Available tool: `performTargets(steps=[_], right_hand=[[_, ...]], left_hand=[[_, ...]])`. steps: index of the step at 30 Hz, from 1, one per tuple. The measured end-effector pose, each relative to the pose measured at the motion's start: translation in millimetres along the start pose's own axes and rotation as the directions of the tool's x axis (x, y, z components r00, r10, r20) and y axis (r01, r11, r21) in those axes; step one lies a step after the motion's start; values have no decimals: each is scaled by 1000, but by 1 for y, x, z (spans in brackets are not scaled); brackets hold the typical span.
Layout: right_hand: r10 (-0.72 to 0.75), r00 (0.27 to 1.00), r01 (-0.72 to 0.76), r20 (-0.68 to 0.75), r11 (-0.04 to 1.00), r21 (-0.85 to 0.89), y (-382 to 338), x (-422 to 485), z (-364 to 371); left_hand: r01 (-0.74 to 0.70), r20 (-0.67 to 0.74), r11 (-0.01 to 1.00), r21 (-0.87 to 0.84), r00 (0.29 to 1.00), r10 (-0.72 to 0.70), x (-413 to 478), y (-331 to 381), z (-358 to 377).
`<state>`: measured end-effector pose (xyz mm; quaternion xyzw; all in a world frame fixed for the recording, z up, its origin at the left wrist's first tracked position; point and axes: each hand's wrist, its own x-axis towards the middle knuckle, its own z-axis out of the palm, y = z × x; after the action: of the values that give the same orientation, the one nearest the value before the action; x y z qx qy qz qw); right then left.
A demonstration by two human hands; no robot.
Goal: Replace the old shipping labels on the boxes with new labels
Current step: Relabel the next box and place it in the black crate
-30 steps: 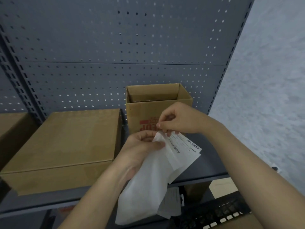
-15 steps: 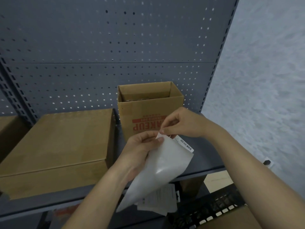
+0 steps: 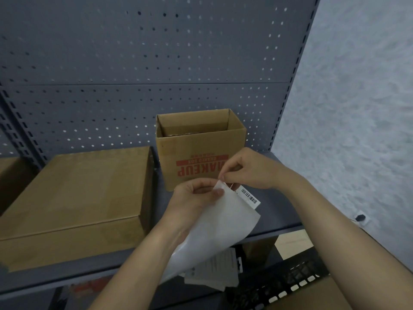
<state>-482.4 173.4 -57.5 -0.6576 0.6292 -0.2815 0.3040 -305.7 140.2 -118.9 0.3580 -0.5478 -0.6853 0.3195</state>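
My left hand (image 3: 194, 198) pinches the glossy backing sheet (image 3: 214, 233) while my right hand (image 3: 243, 168) pinches the barcode label (image 3: 250, 197) at its corner

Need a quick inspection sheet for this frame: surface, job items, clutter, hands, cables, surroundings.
Surface: grey metal shelf, carrying cardboard boxes.
Job's things: white backing sheet with a barcode label showing behind it, both held above the shelf; open box at the back, MAKEUP print upside down; closed flat box to its left.
Clutter: loose papers and a black crate below the shelf.
Hands: left hand grips the backing sheet's top edge; right hand pinches the label's corner.
Cables: nothing seen.
Surroundings: perforated back panel; textured wall at right.
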Motion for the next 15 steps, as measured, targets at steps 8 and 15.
performTargets(steps=[8, 15], right_hand=[[70, 997, -71, -22, 997, -27, 2, -1, -1], [186, 971, -178, -153, 982, 68, 5, -2, 0]], left_hand=[[-33, -7, 988, 149, 999, 35, 0, -3, -6], [-188, 32, 907, 377, 981, 190, -2, -4, -19]])
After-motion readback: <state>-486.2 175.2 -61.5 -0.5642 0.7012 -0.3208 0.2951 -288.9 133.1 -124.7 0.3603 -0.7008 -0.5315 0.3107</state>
